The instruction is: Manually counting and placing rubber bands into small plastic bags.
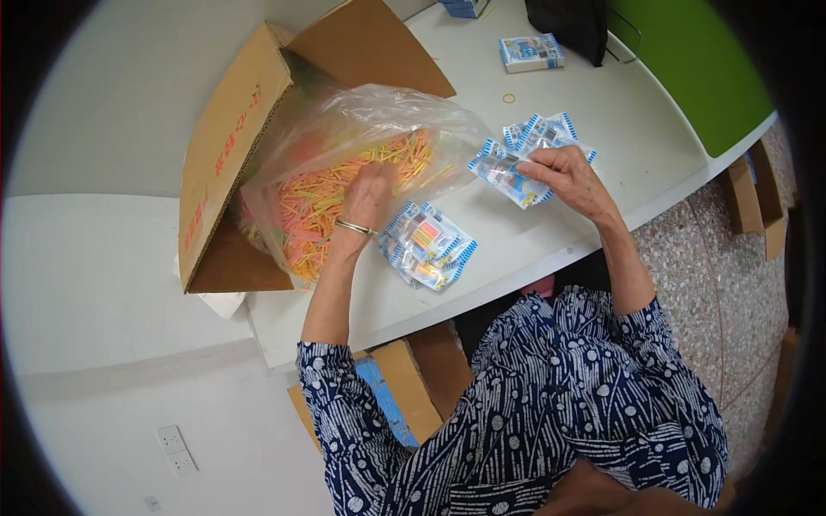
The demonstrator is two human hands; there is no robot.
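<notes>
My left hand [368, 196], a bracelet at its wrist, reaches into a clear plastic bag [379, 103] of thin sticks [310, 202] in pink, orange, yellow and green. Its fingers look closed among the sticks; what they hold, if anything, is hidden. Between thumb and fingers, my right hand [572, 179] pinches a small blue-and-white packet [508, 175]. More such packets [551, 131] lie just behind it on the table. Near my left wrist rests another heap of packets [428, 245], with coloured sticks showing through a clear window.
A tipped cardboard box [232, 163] holds the bag at the left of the white table [637, 146]. Farther back are a blue-and-white pack [531, 53], a rubber band [508, 98] and a black bag [568, 26]. An open carton [413, 391] stands below the table's front edge.
</notes>
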